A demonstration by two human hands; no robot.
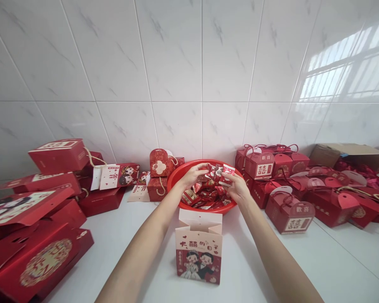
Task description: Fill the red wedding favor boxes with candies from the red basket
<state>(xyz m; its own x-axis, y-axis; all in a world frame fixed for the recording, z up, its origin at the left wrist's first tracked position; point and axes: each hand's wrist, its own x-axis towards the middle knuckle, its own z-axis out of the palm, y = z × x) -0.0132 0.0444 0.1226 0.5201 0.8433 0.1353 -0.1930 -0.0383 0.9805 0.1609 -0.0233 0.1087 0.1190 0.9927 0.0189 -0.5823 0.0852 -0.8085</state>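
Both my hands are over a red plastic basin (189,165) heaped with wrapped candies (205,197). My left hand (192,176) is closed, its fingertips pinching a red-and-white wrapped candy (213,171). A red-and-pink candy packet (227,175) is held in my right hand (239,189), between thumb and fingers. The two pieces are side by side above the heap. In front of the basin, between my forearms, an open-topped paper gift box (198,261) stands upright, printed with a cartoon bride and groom. Its inside is mostly hidden.
Red gift boxes (57,155) with rope handles are piled at the left. More red boxes (290,212) stand in rows at the right, before a brown cardboard box (350,151). Behind the basin rises a white tiled wall (177,63). A small red box (159,163) sits beside the basin's left rim.
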